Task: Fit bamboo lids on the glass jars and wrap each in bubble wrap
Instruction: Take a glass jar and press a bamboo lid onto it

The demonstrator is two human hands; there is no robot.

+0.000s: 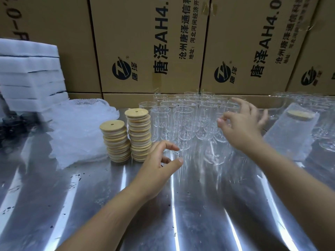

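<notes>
Your left grip point(159, 160): fingers loosely curled, empty, over table point(199, 214) just R of two bamboo lid stacks point(139, 134). Right grip point(243, 124): fingers spread, empty, above glass jars point(181, 122) at rear. Bubble wrap point(78, 131) L of lids; wrapped jar point(293, 131) far R.

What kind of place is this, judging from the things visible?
Probably a packing station in a warehouse: stacked printed cartons behind a steel table, rows of identical glass jars, and stacks of bamboo lids beside bubble wrap.
</notes>
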